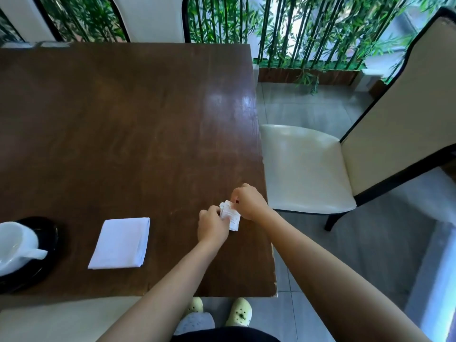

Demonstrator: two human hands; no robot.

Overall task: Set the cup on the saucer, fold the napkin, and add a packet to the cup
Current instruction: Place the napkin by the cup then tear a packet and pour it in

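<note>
A small white packet (230,215) with faint red print is held above the table's right side. My left hand (212,226) pinches its left edge and my right hand (248,201) pinches its top right corner. A white napkin (121,243), folded into a rectangle, lies flat on the table to the left of my hands. At the far left edge a white cup (14,245) stands on a black saucer (48,250), its handle pointing right. The cup looks empty as far as it shows.
The dark wooden table (128,124) ends at a right edge near my hands. A cream chair (306,169) stands right of the table. Another cream chair seat (61,322) sits at the near edge. Bamboo screen behind.
</note>
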